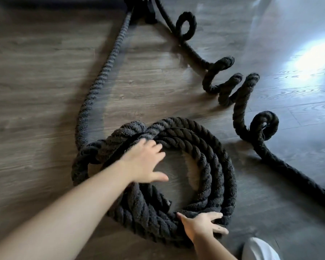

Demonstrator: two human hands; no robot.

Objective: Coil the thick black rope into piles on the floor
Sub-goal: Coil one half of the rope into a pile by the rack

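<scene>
The thick black rope (210,147) is seen wound into a round pile of several turns on the wooden floor (36,81). The left hand (144,162) is laid across the far left arc of the pile, its grip wide: the fingers are spread and mostly straight, the fingertips touching the inner turns and the thumb stretched over the bare floor inside the ring. The right hand (203,225) is placed on the near edge of the pile, its grip also wide, with fingers splayed over the outer turn and pressed down on it; nothing is clasped by either hand.

Beyond the left hand, a straight length of the rope is led away from the pile toward a dark anchor (144,12) at the top of the view. To the right of both hands, well apart from the pile, a second length is seen lying in loose upright loops (231,85), then running off toward the lower right edge. Just beside the right hand, at the bottom edge, a white rounded object (259,249) is partly visible; what it is cannot be told.
</scene>
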